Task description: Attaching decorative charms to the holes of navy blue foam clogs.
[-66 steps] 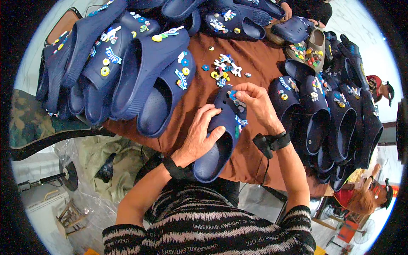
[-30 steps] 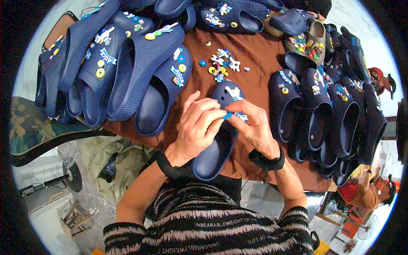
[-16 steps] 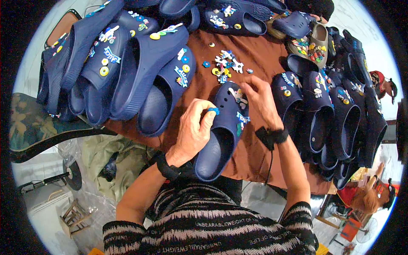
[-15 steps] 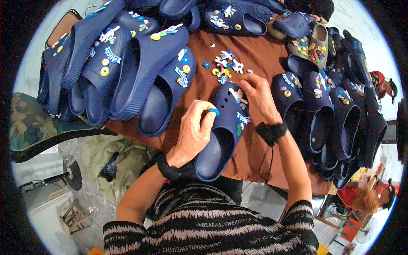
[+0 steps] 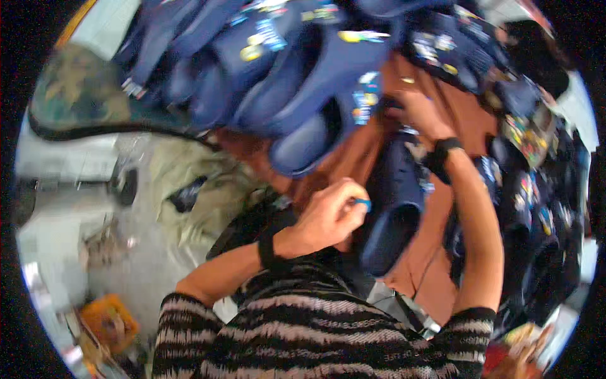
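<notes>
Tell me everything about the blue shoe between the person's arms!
The shoe is dark blue and rubbery-looking, with a closed toe and an opening at the near end. Pale charms, too blurred to make out, dot its right side. It lies on the brown cloth, toe pointing away from the person. The left hand is beside it; the right hand is near its toe, whether touching is unclear.

The navy clog (image 5: 396,177) is smooth, matt plastic; the brown table cover (image 5: 437,252), blurred here, seems creased cloth.
</notes>
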